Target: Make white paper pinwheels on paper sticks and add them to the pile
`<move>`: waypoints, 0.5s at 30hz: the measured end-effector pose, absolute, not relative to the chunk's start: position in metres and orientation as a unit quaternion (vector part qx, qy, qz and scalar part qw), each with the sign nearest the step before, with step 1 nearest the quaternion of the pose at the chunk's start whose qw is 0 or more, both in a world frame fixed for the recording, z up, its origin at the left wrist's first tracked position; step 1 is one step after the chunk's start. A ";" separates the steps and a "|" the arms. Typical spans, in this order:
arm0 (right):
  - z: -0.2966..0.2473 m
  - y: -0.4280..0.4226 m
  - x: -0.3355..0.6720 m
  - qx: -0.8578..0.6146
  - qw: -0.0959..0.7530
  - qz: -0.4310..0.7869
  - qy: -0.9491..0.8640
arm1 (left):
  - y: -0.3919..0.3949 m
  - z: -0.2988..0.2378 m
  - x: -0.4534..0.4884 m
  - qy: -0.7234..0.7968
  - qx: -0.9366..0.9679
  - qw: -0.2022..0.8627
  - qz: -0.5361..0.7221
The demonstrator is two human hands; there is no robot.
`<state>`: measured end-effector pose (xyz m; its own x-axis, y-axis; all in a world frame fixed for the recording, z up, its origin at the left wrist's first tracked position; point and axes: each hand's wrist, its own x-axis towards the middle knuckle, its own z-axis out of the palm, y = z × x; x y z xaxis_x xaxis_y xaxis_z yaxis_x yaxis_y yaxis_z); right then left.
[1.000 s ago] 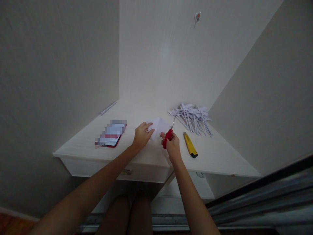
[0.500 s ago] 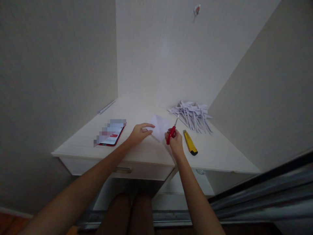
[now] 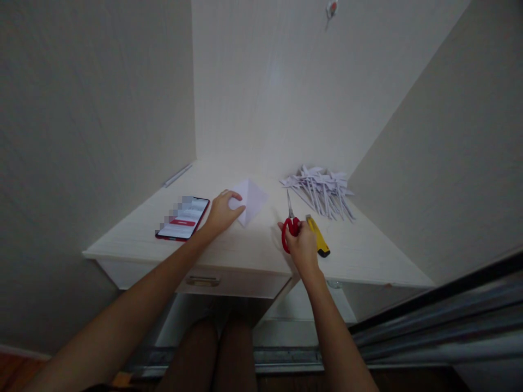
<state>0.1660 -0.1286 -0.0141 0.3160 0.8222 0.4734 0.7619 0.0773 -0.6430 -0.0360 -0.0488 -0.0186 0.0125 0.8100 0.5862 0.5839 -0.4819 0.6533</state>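
With the scissors [image 3: 290, 226] gripped by their handles in the curled right hand [image 3: 303, 244], the creased paper [image 3: 255, 201] on the tabletop [image 3: 245, 251] should be steadied flat by the left hand [image 3: 223, 212], whose thumb and forefinger are parted at its left side, any pinch being indiscernible.

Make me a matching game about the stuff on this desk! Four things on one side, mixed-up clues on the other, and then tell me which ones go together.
Things:
1. Scissors
2. White folded paper
3. Cutter knife
4. Phone

Clues:
A. Yellow with a black end
B. Touched by the left hand
C. Its screen is lit up
D. Held in the right hand

Right pairs: 1-D, 2-B, 3-A, 4-C.
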 end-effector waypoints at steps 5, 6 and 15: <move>-0.024 -0.133 0.168 -0.630 0.434 -0.005 -0.644 | -0.046 -0.014 -0.041 0.496 0.694 0.164 0.495; -0.026 -0.133 0.168 -0.621 0.444 -0.017 -0.646 | -0.047 -0.013 -0.042 0.494 0.691 0.185 0.494; -0.029 -0.130 0.161 -0.564 0.466 0.197 -0.653 | -0.051 0.000 -0.047 0.430 0.692 0.302 0.494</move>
